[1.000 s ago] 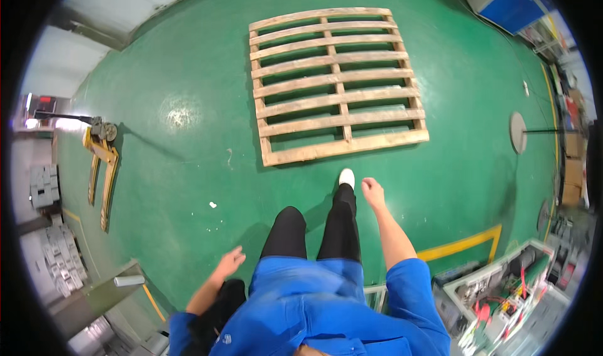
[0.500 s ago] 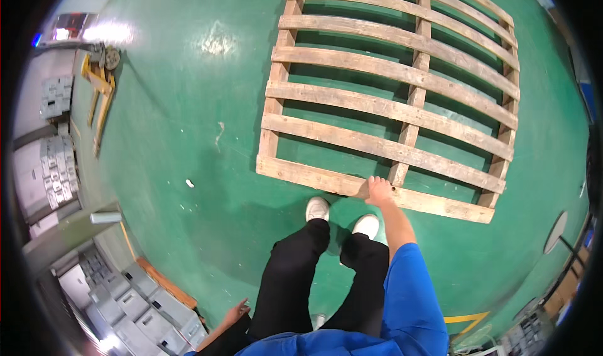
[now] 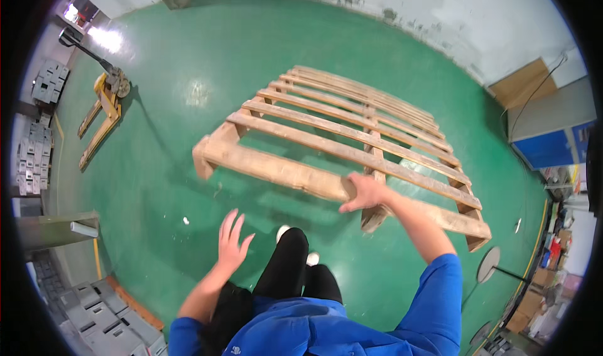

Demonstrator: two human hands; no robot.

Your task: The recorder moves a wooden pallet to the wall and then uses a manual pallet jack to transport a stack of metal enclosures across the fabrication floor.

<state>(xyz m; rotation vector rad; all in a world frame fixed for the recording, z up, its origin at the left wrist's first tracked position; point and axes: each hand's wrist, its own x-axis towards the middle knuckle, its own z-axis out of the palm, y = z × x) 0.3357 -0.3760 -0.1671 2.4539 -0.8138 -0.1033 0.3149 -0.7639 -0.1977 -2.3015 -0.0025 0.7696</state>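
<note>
Wooden and slatted, the pallet (image 3: 375, 159) is before me, its near edge tipped up off the green floor (image 3: 157, 199). My right hand (image 3: 365, 191) is closed over its front board (image 3: 282, 171), while my left hand (image 3: 233, 242) is loosely spread and empty. Leftward stands a yellow pallet jack (image 3: 114, 109).

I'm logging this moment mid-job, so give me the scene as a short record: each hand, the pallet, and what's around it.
Right hand: gripping the near board of the wooden pallet
Left hand: open, fingers spread, apart from the pallet
Pallet pose: tilted, near edge apparently raised off the green floor
Far left: yellow pallet jack, black handle
Lower left: grey bins
Right: round disc on a dark pole; blue-fronted cabinet beyond
</note>
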